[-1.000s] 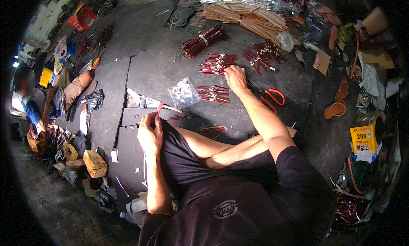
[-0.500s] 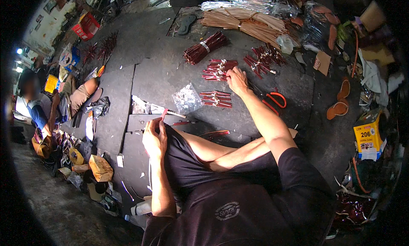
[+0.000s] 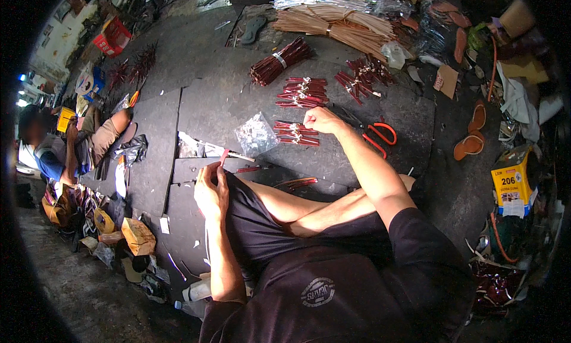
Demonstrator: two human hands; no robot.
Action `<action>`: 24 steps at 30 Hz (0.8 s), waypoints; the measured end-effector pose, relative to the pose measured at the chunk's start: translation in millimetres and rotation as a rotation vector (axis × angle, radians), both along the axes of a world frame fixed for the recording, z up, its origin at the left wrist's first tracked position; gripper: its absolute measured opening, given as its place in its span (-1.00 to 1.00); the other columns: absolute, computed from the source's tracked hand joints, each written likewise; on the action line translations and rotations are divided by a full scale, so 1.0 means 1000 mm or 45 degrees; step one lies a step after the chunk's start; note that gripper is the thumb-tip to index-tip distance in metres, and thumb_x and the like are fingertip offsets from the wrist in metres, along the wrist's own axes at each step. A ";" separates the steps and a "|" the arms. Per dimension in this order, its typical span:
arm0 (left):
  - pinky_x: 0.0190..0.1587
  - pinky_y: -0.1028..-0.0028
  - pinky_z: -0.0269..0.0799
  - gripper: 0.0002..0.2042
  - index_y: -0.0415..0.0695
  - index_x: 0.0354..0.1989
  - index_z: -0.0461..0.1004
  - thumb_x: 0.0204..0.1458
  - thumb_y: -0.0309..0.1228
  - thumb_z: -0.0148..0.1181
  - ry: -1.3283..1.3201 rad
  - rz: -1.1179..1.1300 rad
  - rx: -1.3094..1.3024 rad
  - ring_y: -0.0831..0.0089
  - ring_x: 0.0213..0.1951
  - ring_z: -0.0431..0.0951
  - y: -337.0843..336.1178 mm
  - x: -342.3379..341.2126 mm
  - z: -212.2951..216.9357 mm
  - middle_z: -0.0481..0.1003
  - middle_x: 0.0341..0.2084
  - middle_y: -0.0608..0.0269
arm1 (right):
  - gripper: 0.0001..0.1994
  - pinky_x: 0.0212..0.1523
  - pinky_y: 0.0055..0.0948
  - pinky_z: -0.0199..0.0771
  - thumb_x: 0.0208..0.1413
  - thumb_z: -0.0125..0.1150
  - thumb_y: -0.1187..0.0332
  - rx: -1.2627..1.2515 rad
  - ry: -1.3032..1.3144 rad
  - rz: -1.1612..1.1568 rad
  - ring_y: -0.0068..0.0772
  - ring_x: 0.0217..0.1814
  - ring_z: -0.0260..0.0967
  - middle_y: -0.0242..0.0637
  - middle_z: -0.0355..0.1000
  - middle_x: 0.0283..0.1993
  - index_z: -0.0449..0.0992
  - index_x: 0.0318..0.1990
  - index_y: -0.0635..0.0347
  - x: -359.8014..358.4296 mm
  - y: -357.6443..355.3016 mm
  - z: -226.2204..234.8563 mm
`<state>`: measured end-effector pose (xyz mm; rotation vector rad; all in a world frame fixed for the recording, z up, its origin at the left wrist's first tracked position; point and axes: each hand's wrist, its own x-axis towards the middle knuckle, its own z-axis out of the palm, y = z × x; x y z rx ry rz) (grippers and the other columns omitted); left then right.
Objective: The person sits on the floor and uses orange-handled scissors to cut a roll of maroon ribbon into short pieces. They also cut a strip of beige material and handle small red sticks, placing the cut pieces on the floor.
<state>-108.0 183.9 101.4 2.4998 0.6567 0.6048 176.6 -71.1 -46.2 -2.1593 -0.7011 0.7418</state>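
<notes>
My left hand [image 3: 212, 187], above my left knee, is closed on a red strip [image 3: 224, 157] that sticks up from its fingertips. My right hand [image 3: 323, 120] has its fingers curled together at the right end of a small stack of dark red strips [image 3: 290, 133]; whatever it may hold is hidden. Pale pieces show along the middle of these strips. A larger stack of similar strips [image 3: 301, 92] lies just beyond. To the left sits a clear plastic bag [image 3: 256, 135] of small silvery bits. Scissors [image 3: 380, 139] with orange-red handles lie right of my right hand.
A tied bundle of dark red strips [image 3: 279, 61] and a loose heap [image 3: 364, 79] lie farther off. Behind them are long tan strips [image 3: 336, 25]. Sandals [image 3: 470, 145] and a yellow box [image 3: 511, 182] stand right. Another person [image 3: 53, 147] sits at far left.
My right hand has moved back toward me, from the larger stack of red strips to the smaller one. My left hand keeps its red strip. The view has shifted slightly.
</notes>
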 end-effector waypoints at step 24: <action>-0.18 0.26 0.44 -0.84 -0.13 -0.22 0.55 0.16 -0.34 0.15 0.038 0.017 0.049 0.11 -0.29 0.57 0.001 0.003 0.000 0.53 -0.36 0.09 | -0.89 -0.09 -0.07 0.29 -0.01 0.23 0.41 -0.028 -1.078 -0.221 -0.08 -0.15 0.36 -0.22 0.37 -0.30 0.44 -0.32 0.14 0.003 -0.001 0.003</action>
